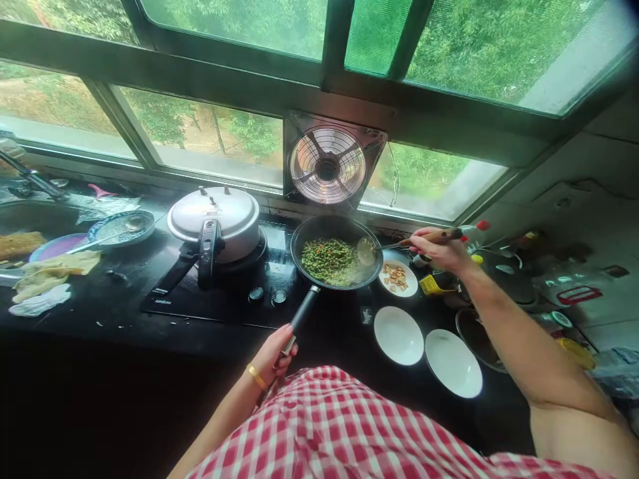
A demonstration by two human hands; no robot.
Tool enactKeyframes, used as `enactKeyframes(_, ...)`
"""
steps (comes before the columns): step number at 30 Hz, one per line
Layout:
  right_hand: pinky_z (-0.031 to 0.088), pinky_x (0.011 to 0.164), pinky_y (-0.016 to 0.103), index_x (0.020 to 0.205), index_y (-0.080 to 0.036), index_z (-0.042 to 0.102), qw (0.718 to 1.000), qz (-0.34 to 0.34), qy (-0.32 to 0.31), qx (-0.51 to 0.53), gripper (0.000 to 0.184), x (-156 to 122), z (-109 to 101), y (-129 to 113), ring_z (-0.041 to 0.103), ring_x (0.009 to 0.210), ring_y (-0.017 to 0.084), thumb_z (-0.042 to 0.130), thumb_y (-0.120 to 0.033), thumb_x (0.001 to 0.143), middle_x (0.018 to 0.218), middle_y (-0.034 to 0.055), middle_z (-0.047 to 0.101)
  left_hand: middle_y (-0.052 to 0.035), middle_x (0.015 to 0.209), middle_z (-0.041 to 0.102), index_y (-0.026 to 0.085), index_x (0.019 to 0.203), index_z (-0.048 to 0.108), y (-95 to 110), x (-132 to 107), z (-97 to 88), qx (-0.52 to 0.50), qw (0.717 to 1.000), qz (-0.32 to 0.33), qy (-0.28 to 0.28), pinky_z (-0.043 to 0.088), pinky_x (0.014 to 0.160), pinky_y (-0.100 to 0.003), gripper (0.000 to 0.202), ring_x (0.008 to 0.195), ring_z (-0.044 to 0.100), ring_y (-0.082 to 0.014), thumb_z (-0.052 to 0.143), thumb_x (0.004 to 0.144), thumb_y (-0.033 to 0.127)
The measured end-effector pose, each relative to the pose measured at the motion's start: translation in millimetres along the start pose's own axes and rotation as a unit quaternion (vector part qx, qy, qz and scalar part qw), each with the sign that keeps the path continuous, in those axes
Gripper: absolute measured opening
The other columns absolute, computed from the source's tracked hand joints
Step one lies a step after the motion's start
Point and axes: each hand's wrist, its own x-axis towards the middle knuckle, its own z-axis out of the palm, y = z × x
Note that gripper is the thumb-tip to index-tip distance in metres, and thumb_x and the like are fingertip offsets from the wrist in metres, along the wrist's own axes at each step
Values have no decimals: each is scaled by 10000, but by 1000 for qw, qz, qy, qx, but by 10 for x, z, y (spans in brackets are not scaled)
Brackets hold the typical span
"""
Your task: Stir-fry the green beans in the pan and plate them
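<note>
My left hand (pixel 280 351) is closed round the handle of a dark frying pan (pixel 305 307), which sits on the right side of the cooktop. Chopped green vegetables (pixel 329 261) with small red bits fill the middle of the pan, and some steam rises from them. In my right hand (pixel 438 247) is the wooden handle of a ladle (pixel 367 251). The ladle's metal bowl rests inside the pan at its right side, beside the vegetables. Close to the pan's right edge stands a small white plate (pixel 407 287) with brown pieces on it.
A pressure cooker (pixel 214 223) stands on the cooktop's left side. Two white bowls (pixel 398 336) lie right of the pan handle. Bottles and jars crowd the right wall. Cloths (pixel 54 269) and a blue-patterned bowl (pixel 122 226) lie by the sink. Behind the pan is an exhaust fan (pixel 328 166).
</note>
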Motion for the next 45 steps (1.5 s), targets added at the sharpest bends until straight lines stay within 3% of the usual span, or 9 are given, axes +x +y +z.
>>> enactKeyframes(4, 615, 602, 311, 805, -225, 669, 999, 12, 3, 31, 179, -38, 291, -94, 722, 685, 217, 728, -378, 734, 723, 34, 725, 72, 592, 515, 222, 924, 406, 15, -18, 18, -4, 1000, -2, 6, 116, 315, -128, 532, 332, 237, -6, 650, 678, 627)
enactKeyframes(8, 613, 612, 308, 807, -224, 673, 999, -9, -10, 29, 147, 8, 220, -148, 722, 690, 216, 719, -347, 741, 750, 37, 729, 72, 592, 509, 221, 926, 408, 7, -17, 11, -4, 1000, 1, 3, 127, 310, -124, 546, 337, 240, -8, 657, 667, 632)
enactKeyframes(14, 603, 657, 308, 725, -209, 658, 996, 49, 38, 61, 87, 398, 276, 193, 711, 673, 189, 722, -221, 667, 680, 24, 709, 69, 587, 514, 219, 941, 416, -20, 4, -6, -6, 1000, 11, -1, 121, 308, -126, 554, 343, 234, -9, 656, 668, 636)
enactKeyframes(20, 516, 954, 391, 792, -215, 720, 979, -101, -160, 71, 170, 163, 757, 185, 662, 1060, 268, 749, -297, 646, 990, 60, 743, 71, 587, 507, 223, 925, 392, -9, -11, -1, -1, 1000, 7, 1, 131, 306, -121, 565, 348, 230, -9, 659, 656, 643)
enactKeyframes(26, 497, 988, 389, 847, -246, 762, 927, -206, -294, -106, 130, -449, 276, -266, 611, 1150, 290, 706, -297, 741, 1136, 63, 705, 68, 591, 509, 228, 936, 398, -8, 6, -2, 1, 1000, 0, -3, 131, 307, -115, 576, 346, 237, -9, 659, 650, 653)
enactKeyframes(33, 537, 946, 291, 956, -286, 753, 918, -189, -309, -163, 176, -871, -412, -571, 630, 1125, 251, 665, -321, 808, 1240, 21, 655, 78, 600, 514, 232, 947, 397, -17, 35, -33, 5, 1000, 1, -20, 142, 293, -115, 595, 340, 225, -9, 658, 643, 672)
enactKeyframes(36, 560, 892, 278, 913, -259, 751, 913, -203, -311, -173, 161, -778, -241, -462, 664, 1063, 239, 644, -325, 813, 1119, 42, 713, 81, 595, 516, 232, 942, 391, -7, 25, -24, 4, 1000, 1, -19, 150, 290, -113, 608, 342, 221, -8, 672, 626, 669)
enactKeyframes(40, 551, 913, 342, 810, -217, 737, 938, -237, -204, -151, 144, -566, 103, -208, 673, 1038, 261, 660, -335, 782, 961, 61, 747, 82, 588, 515, 233, 914, 375, 11, 5, -3, 2, 1000, 1, -7, 146, 292, -111, 618, 345, 218, -7, 682, 605, 672)
enactKeyframes(45, 591, 797, 311, 877, -227, 732, 962, -215, -135, -102, 142, -673, 149, -277, 707, 919, 239, 668, -325, 797, 985, 56, 742, 79, 583, 510, 233, 920, 383, 9, -2, 2, 6, 1000, -5, -7, 139, 300, -110, 626, 351, 223, -7, 677, 599, 683)
